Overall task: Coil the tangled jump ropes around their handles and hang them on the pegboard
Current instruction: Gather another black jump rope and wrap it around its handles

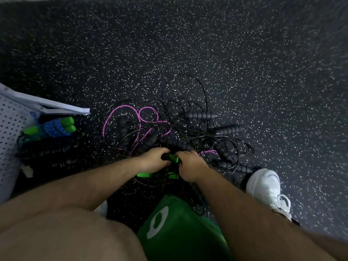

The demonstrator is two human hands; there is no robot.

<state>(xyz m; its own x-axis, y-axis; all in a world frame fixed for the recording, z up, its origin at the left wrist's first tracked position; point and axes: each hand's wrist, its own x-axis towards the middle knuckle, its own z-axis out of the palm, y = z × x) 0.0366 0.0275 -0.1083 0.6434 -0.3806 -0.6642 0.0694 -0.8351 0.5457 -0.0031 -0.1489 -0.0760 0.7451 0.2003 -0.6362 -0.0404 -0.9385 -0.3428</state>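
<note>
At the far left edge stands the pegboard (11,129). Just beside it a blue rope (52,126) lies on the floor (188,44), already wound round its bright green handles, on top of a dark stack that looks like more coiled ropes.

Moving toward the middle, a purple rope (122,106) loops through the black tangle (188,129) spread across the centre of the frame.

At the lower centre, the left grip (154,160) is clenched round the dark end of a green handle (172,159). The right grip (190,164) is closed over the same handle from the other side, and thin black cord runs under its fingers. I can't tell whether it also pinches the cord. A second green handle shows just below the hands.

To do this well, I'd say keep the left grip firm on the handle as an anchor. Let the right follow this one cord out of the heap, lifting it over crossings rather than yanking, since a hard pull would likely tighten the knots with the purple rope. Wind only once the cord runs free.

Further right lie black foam handles (200,115), and a white shoe (263,183) sits at the tangle's edge.
</note>
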